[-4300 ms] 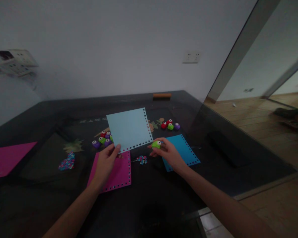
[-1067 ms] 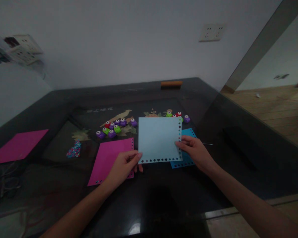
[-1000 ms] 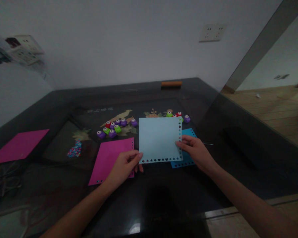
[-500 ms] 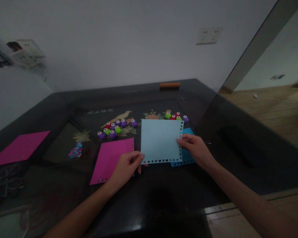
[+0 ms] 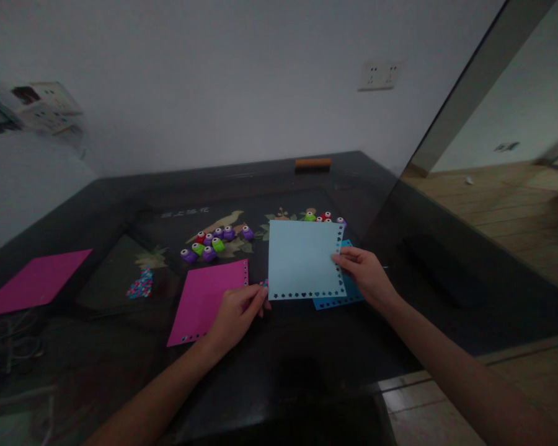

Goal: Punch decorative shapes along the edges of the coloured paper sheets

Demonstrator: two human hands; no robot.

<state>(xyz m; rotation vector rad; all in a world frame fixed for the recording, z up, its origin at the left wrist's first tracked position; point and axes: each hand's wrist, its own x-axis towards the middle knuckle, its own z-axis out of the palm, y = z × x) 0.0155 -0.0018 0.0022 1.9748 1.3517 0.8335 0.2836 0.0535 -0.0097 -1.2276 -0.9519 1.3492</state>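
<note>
A light blue sheet (image 5: pixel 304 260), punched with small shapes along its right and bottom edges, is raised over a darker blue sheet (image 5: pixel 339 302). My right hand (image 5: pixel 367 272) pinches its right edge. At its lower left corner is my left hand (image 5: pixel 239 310), fingers closed, with tiny pink and blue bits showing at the fingertips; whether it also grips the sheet cannot be made out. Under and beside my left hand lies a punched magenta sheet (image 5: pixel 204 291). Several purple, green and red punches (image 5: pixel 214 241) stand behind it, and more punches (image 5: pixel 325 217) are partly hidden behind the light blue sheet.
Another magenta sheet (image 5: pixel 35 282) lies at the far left of the dark table (image 5: pixel 307 353). Near it are a pile of coloured bits (image 5: pixel 141 284) and a coiled cable (image 5: pixel 13 341). An orange-brown roll (image 5: pixel 312 163) rests by the wall, and a black object (image 5: pixel 437 269) is at the right.
The light blue sheet has risen slightly and shifted a little right relative to my left hand, uncovering bits at those fingertips. More of the back right punches are hidden. The view has shifted slightly.
</note>
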